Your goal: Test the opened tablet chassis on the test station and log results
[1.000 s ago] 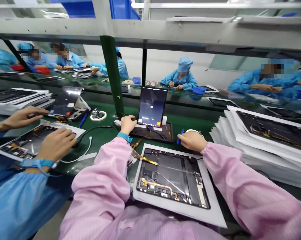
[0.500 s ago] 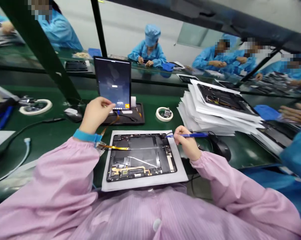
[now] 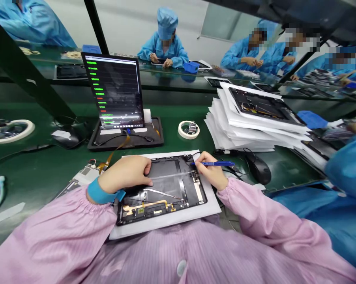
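An opened tablet point(image 3: 166, 170) lies face down on a white sheet point(image 3: 166, 224), its black chassis and gold flex parts showing. My left hand point(image 3: 124, 173) rests flat on the tablet's upper left, holding nothing. My right hand point(image 3: 210, 173) grips a slim blue tool point(image 3: 218, 163) by the tablet's upper right corner, with its tip over the chassis. An orange ribbon cable point(image 3: 115, 148) runs from the black tray point(image 3: 154, 138) toward the tablet and passes behind my left hand. An upright display tablet point(image 3: 113, 90) stands in that tray, showing green and red bars.
A tall stack of tablets on white sheets point(image 3: 255, 118) stands to the right, with a black mouse point(image 3: 257, 167) in front of it. A tape ring point(image 3: 189, 130) lies nearby. A co-worker's blue sleeve point(image 3: 349, 169) intrudes at right; other workers sit across the bench.
My left hand has come down from the display tablet onto the opened tablet. The display now shows green and red bars. The view has swung slightly, and my right hand keeps the blue tool.
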### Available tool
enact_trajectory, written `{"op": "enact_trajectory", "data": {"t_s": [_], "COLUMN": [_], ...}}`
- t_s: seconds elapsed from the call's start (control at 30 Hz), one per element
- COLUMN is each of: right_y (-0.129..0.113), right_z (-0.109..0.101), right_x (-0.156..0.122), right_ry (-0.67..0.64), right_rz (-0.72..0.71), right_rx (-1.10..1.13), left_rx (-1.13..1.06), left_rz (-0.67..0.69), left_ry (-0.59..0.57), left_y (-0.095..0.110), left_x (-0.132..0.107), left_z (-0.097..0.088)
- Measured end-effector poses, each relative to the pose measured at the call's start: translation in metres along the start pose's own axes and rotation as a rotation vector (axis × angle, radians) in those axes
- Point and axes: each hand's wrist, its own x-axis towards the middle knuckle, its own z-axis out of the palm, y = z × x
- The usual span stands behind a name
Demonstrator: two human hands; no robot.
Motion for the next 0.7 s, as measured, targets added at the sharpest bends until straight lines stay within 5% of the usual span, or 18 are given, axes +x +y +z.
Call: {"op": "enact_trajectory", "data": {"t_s": [0.5,0.7], "right_y": [-0.005,-0.045], "right_z": [-0.007,-0.002], "right_x": [-0.003,0.06], "right_ry": [0.133,-0.041], "right_rz": [-0.175,-0.455], "right_rx": [-0.074,-0.606], "left_rx": [-0.248,-0.17], "left_rz": [-0.032,0.002], "left_ry": [-0.23,-0.17], "left_y": [-0.008,-0.008], "left_x": [-0.005,-0.006], "left_z": [-0.007,-0.014]}}
